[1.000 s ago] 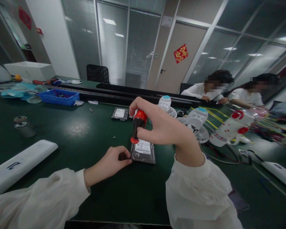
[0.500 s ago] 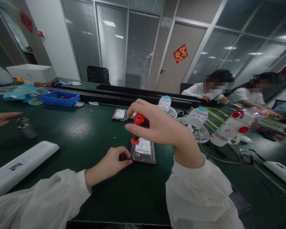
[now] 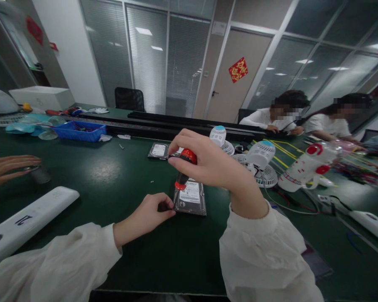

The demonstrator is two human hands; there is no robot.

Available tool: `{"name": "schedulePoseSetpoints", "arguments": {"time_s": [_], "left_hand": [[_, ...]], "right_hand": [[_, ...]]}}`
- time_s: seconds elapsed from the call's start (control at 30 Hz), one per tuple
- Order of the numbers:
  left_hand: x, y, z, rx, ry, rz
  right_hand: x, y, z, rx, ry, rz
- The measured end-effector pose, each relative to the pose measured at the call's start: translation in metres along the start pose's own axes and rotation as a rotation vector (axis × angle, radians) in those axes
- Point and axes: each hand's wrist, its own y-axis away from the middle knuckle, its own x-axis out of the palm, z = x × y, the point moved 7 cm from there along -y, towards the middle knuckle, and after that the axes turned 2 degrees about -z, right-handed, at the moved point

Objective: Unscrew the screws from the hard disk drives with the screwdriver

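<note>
A hard drive point(image 3: 192, 206) with a white label lies flat on the green table. My left hand point(image 3: 149, 214) is closed at its near left edge, thumb and fingertips against the side. In my right hand point(image 3: 198, 157), above the drive, is a red and black screwdriver point(image 3: 182, 179), gripped by its handle and pointing down at the drive's far left part. The tip is too small to make out. Tiny screws point(image 3: 151, 181) lie left of the drive. Farther back sits a second hard drive point(image 3: 158, 150), partly hidden by my right hand.
A co-worker's hand point(image 3: 11, 170) touches a metal cylinder point(image 3: 40, 175) at left, beyond a long white device point(image 3: 31, 222). A blue bin point(image 3: 79, 132) stands behind. White fans point(image 3: 261, 157) and a bottle point(image 3: 305, 167) are at right. Two people sit back right.
The screwdriver handle has turned and tilted slightly in my right hand. My left hand stays at the drive's edge. The co-worker's hand has moved right, over the metal cylinder.
</note>
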Motion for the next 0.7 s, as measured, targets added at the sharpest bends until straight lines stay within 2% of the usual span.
{"name": "schedulePoseSetpoints", "arguments": {"time_s": [0.2,0.43,0.63,0.7], "left_hand": [[-0.001,0.001,-0.003,-0.001,-0.009,0.006],[0.0,0.0,-0.005,0.01,0.002,-0.001],[0.0,0.001,-0.003,0.009,-0.005,-0.005],[-0.001,0.001,-0.003,0.003,-0.009,-0.002]], "right_hand": [[-0.004,0.001,0.0,-0.005,-0.017,-0.032],[0.003,0.0,-0.005,0.061,-0.01,0.032],[-0.005,0.002,-0.013,0.212,0.364,-0.064],[-0.006,0.003,-0.014,0.206,0.367,-0.05]]}}
